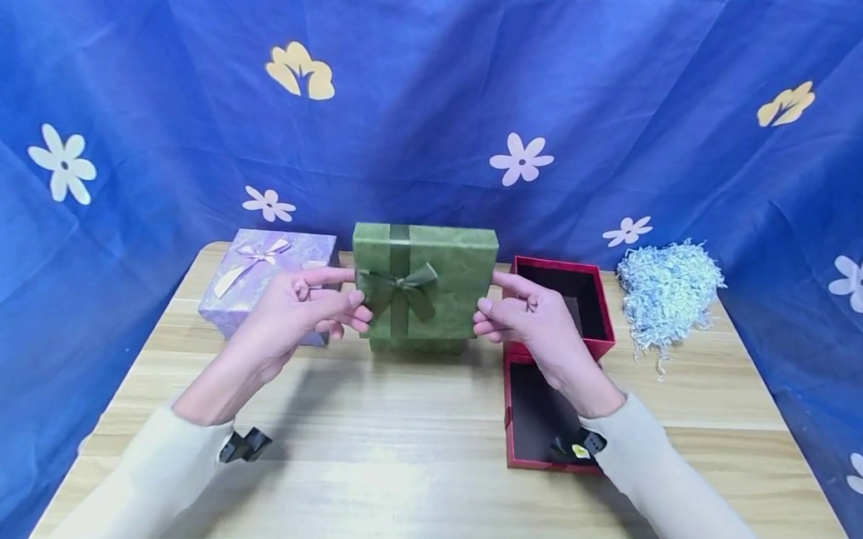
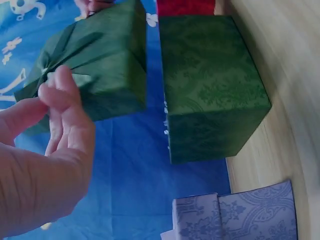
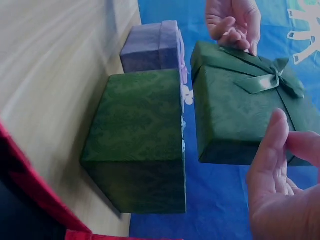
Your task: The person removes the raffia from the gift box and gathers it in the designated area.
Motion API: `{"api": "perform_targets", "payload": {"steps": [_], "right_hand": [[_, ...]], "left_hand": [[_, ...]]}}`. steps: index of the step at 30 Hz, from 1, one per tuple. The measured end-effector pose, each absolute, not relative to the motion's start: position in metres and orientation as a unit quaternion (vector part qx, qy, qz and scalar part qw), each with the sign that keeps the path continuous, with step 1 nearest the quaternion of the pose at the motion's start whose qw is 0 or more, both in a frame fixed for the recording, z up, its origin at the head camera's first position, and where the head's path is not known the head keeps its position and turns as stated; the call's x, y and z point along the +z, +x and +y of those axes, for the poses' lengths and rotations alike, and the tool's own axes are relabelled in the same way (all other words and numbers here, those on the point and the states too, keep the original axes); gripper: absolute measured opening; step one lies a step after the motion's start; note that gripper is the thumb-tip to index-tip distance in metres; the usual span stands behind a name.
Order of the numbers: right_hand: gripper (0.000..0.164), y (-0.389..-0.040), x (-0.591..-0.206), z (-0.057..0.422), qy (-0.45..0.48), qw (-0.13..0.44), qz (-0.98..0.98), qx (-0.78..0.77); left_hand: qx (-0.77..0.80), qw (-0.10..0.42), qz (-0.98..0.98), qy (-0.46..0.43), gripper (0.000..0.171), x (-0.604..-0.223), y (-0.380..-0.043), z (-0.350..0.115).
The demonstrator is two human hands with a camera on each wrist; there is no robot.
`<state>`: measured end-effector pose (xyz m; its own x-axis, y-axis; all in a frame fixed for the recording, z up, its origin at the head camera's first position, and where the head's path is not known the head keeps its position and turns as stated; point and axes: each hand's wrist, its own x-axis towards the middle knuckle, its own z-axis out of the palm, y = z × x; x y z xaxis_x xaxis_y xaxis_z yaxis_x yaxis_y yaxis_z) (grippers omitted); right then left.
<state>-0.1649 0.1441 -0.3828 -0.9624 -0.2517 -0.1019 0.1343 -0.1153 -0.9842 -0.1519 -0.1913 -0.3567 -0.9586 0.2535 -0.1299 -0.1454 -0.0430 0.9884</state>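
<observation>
A green gift box lid [image 1: 445, 283] with a ribbon and bow hangs tilted in the air, its bow side towards me. My left hand [image 1: 301, 306] grips its left side and my right hand [image 1: 537, 319] its right side. Below and behind it stands the green box base [image 2: 212, 70], apart from the lid in both wrist views. From the right wrist, the same base [image 3: 137, 120] shows pale paper shreds [image 3: 183, 137] along its rim. Its inside is hidden from every view.
Left on the wooden table [image 1: 380, 466] stands a lilac gift box [image 1: 281, 271] with a bow. To the right are an open red box [image 1: 608, 319], its lid [image 1: 507, 417] lying in front, and a heap of light-blue shredded paper [image 1: 666, 290]. Blue cloth [image 1: 427, 119] hangs behind.
</observation>
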Motion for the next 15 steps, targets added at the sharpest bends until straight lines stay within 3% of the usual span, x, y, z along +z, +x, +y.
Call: {"api": "perform_targets", "payload": {"steps": [4, 8, 12, 15], "right_hand": [[0.062, -0.151, -0.386, 0.150, -0.073, 0.130, 0.659, -0.737], [0.047, -0.138, -0.395, 0.152, -0.094, 0.124, 0.659, -0.736], [0.040, -0.125, -0.400, 0.152, -0.089, 0.125, 0.640, -0.753], [0.044, -0.117, -0.404, 0.152, -0.092, 0.130, 0.630, -0.760]], "left_hand": [[0.713, 0.140, 0.684, 0.057, 0.048, -0.354, -0.137, -0.190], [0.709, 0.129, 0.692, 0.052, 0.036, -0.356, -0.120, -0.185], [0.710, 0.119, 0.693, 0.043, 0.042, -0.360, -0.108, -0.184], [0.710, 0.119, 0.692, 0.045, 0.045, -0.363, -0.100, -0.185]]}}
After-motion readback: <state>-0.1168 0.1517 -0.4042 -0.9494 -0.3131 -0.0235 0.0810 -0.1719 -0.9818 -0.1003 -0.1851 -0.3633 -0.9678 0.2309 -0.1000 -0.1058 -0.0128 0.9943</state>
